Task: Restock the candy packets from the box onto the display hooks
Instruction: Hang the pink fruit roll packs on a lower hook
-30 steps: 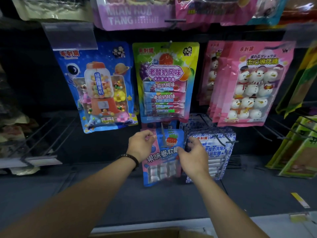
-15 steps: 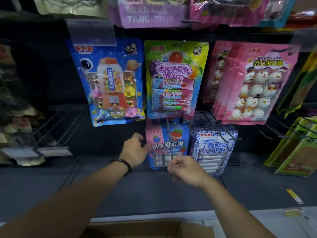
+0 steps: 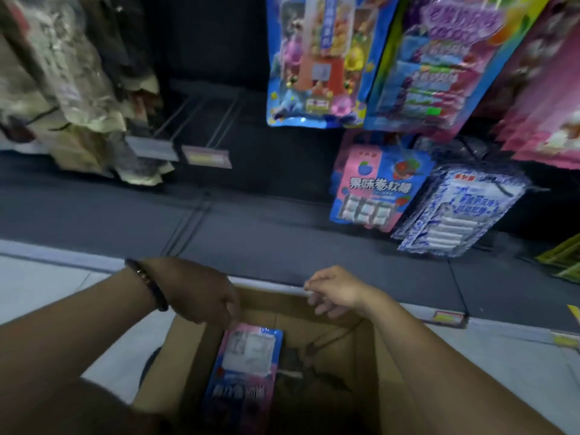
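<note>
pink-and-blue candy packet [image 3: 244, 368] lies in cardboard box [image 3: 364, 350].

Bare forearms, no sleeves; a dark beaded bracelet [image 3: 147, 283] circles the left wrist.

the left forearm [image 3: 78, 334] and the right forearm [image 3: 439, 356], both bare, reach forward and down from the lower corners, converging toward the middle. the left hand [image 3: 204, 293] bends down at the wrist, its back to the camera, fingers pointing downward. their tips are dark and blurred, so any grip cannot be told. a dark beaded bracelet [image 3: 147, 285] circles the left wrist. the right hand [image 3: 335, 290] hangs apart from the left, palm down, fingers loosely curled, holding nothing.
</note>
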{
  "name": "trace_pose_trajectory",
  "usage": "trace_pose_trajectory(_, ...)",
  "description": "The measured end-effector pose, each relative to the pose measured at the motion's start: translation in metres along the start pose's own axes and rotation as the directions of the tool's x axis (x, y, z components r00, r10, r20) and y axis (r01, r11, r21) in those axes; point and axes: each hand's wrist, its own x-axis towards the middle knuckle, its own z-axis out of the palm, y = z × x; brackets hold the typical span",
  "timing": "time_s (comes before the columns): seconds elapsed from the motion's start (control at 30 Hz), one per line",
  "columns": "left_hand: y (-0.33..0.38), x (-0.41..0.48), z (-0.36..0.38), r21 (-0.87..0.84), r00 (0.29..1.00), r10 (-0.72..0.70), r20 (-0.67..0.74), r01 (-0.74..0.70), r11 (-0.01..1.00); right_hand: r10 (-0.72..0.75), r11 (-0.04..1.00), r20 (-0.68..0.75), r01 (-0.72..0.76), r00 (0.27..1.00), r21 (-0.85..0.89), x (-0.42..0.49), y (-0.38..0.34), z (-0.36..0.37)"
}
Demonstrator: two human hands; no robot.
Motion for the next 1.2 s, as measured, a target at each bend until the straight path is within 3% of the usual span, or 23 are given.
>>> trace_pose_trajectory(0.13, -0.008, 0.004, 0.004, 0.062, 0.997, -0.078, 0.018, 0.077, 0.995, 0.208, 0.967, -0.028, -0.201, 0.978, 0.154, 0.036, 0.046, 0.073)
trace_pose_trajectory(0.33, -0.032, 0.017, 0.003, -0.062, 0.996, -0.047, -0.081, 0.042, 0.997, 0.421, 0.856, 0.148, -0.446, 0.895, 0.261, 0.055, 0.102, 0.174)
trace_pose_trajectory(0.43, -0.04, 0.029, 0.009, -0.073, 0.995, -0.06, -0.074, 0.055, 0.996, 0.388, 0.876, 0.063, -0.39, 0.919, 0.284, 0.074, 0.128, 0.211)
trace_pose_trajectory(0.53, -0.044, 0.033, 0.011, -0.055, 0.995, -0.074, -0.066, 0.071, 0.996, 0.431, 0.832, 0.089, -0.434, 0.898, 0.347, 0.114, 0.181, 0.25)
trace_pose_trajectory(0.67, -0.05, 0.03, 0.004, 0.037, 0.997, -0.08, -0.01, 0.08, 0.996, 0.501, 0.751, 0.109, -0.494, 0.859, 0.438, 0.12, 0.18, 0.267)
trace_pose_trajectory(0.77, -0.054, 0.029, -0.002, 0.053, 0.994, -0.105, -0.008, 0.105, 0.993, 0.531, 0.754, 0.058, -0.502, 0.846, 0.423, 0.097, 0.142, 0.259)
trace_pose_trajectory(0.93, -0.047, 0.029, -0.006, 0.108, 0.994, -0.102, -0.042, 0.106, 0.989, 0.426, 0.885, -0.012, -0.414, 0.905, 0.215, 0.081, 0.106, 0.24)
trace_pose_trajectory(1.1, -0.034, 0.027, -0.007, 0.104, 0.995, -0.082, -0.065, 0.088, 0.991, 0.29, 0.873, 0.001, -0.265, 0.957, 0.41, 0.087, 0.098, 0.215)
trace_pose_trajectory(1.2, -0.031, 0.026, -0.004, 0.1, 0.993, -0.083, -0.079, 0.091, 0.991, 0.235, 0.82, 0.051, -0.227, 0.971, 0.525, 0.051, 0.047, 0.177)
